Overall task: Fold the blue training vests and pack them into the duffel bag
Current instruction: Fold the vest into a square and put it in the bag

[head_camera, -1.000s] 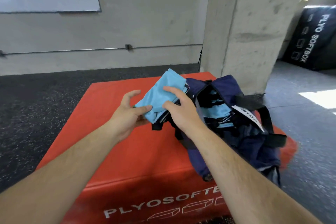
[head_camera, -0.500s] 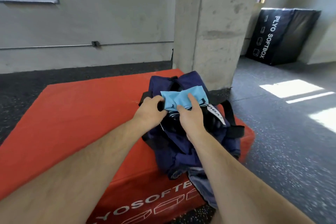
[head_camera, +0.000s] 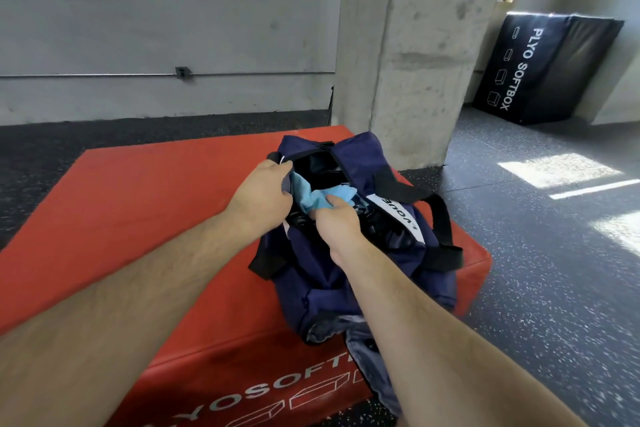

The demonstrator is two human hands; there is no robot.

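**Vest going into the bag**

Head view: my left hand (head_camera: 263, 194) is curled round the near-left edge of the bag's (head_camera: 360, 156) mouth and holds it wide. My right hand (head_camera: 334, 224) grips the blue vest (head_camera: 313, 198), thumb on top, the other fingers out of sight in the opening. The vest sits bunched just inside the mouth, over dark contents I cannot make out. The bag lies on the red box (head_camera: 138, 204), its black strap (head_camera: 441, 222) draped across the right side.
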